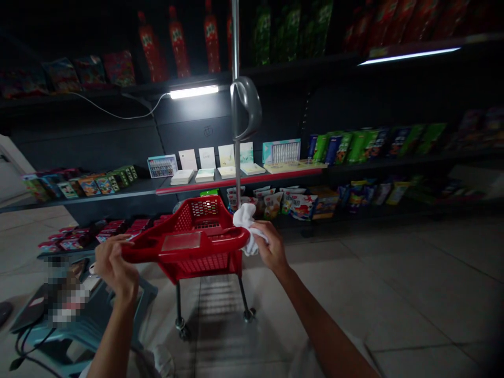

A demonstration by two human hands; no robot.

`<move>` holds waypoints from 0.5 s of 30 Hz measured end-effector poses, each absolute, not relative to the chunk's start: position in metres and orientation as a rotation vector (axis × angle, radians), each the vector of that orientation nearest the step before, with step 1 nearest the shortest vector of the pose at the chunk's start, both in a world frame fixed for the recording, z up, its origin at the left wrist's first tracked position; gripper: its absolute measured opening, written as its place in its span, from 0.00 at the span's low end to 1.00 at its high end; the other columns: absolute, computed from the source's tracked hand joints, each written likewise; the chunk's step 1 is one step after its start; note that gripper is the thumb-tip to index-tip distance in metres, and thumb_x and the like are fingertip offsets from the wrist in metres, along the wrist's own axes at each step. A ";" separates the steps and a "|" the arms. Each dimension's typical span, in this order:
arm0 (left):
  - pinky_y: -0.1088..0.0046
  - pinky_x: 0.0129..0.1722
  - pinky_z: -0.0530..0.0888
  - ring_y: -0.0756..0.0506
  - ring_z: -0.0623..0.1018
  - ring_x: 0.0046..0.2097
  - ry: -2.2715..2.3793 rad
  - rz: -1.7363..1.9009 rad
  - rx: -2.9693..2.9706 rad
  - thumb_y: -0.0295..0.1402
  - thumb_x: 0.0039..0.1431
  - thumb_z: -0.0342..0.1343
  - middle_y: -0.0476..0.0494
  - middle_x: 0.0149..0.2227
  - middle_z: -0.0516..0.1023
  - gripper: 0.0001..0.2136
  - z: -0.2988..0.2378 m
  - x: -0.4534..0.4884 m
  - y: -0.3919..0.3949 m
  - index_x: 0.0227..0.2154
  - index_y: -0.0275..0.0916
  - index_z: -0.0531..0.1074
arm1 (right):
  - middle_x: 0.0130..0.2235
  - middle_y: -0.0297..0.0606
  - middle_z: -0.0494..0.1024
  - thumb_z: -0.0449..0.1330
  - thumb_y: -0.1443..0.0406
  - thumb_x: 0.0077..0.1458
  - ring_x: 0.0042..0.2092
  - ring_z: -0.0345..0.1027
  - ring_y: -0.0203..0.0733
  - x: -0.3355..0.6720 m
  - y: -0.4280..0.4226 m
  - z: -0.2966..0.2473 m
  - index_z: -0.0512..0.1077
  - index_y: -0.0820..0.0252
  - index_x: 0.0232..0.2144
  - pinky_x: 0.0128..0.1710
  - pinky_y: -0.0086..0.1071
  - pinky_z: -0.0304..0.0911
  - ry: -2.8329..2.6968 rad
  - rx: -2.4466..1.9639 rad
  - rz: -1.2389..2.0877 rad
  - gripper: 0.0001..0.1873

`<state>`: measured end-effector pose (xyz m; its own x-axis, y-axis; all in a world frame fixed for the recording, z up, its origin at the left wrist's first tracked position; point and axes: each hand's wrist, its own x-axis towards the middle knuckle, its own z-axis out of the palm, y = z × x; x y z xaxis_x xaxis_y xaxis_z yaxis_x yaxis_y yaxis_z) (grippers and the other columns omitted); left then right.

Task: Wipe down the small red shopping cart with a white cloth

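Observation:
A small red shopping cart (220, 265) stands in front of me, with a metal pole (238, 173) rising at its right side. My left hand (117, 265) is closed on the left end of the cart's red handle (145, 252). At the handle's right end, my right hand (271, 245) grips a crumpled white cloth (247, 223), which lies against the red plastic. Part of the cloth is hidden behind the fingers. The cart's basket shows holes in its walls, and its wheels rest on the tiled floor.
Dark shelves (275, 178) span the background with notebooks, snack packets and boxes; red and green bottles (212, 42) stand higher up. A grey hook-like loop (248, 107) is on the pole. At lower left, a blue-green stool (84, 328) bears a dark device with cables and a blurred patch.

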<state>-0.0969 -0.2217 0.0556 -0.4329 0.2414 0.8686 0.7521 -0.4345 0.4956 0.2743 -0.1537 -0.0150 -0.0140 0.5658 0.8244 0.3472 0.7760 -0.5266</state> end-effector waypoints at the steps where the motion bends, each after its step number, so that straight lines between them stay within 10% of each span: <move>1: 0.57 0.52 0.67 0.41 0.75 0.42 -1.320 -1.889 -1.488 0.35 0.65 0.45 0.41 0.34 0.78 0.16 0.059 -0.083 -0.227 0.25 0.39 0.73 | 0.49 0.42 0.76 0.54 0.65 0.64 0.51 0.71 0.44 0.270 -0.155 -0.016 0.75 0.55 0.48 0.52 0.38 0.65 -1.655 -0.730 0.221 0.13; 9: 0.54 0.57 0.66 0.38 0.75 0.53 -1.353 -1.201 -2.163 0.32 0.62 0.55 0.41 0.49 0.80 0.12 0.062 0.026 -0.246 0.48 0.44 0.75 | 0.49 0.42 0.78 0.56 0.52 0.63 0.50 0.73 0.45 0.237 -0.134 -0.035 0.71 0.58 0.49 0.51 0.36 0.67 -1.072 -0.874 0.626 0.20; 15: 0.53 0.54 0.62 0.40 0.75 0.40 -1.414 -1.186 -1.991 0.34 0.62 0.56 0.45 0.31 0.78 0.04 0.042 0.009 -0.227 0.32 0.42 0.74 | 0.59 0.43 0.71 0.51 0.50 0.66 0.58 0.68 0.46 0.207 -0.118 0.035 0.63 0.53 0.60 0.55 0.39 0.68 -0.994 -0.663 0.695 0.26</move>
<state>0.0094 -0.2265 0.0423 0.1169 0.5490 0.8276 0.9105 -0.3921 0.1314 0.2074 -0.1177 0.0354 0.3745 0.7738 0.5108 -0.2135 0.6081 -0.7646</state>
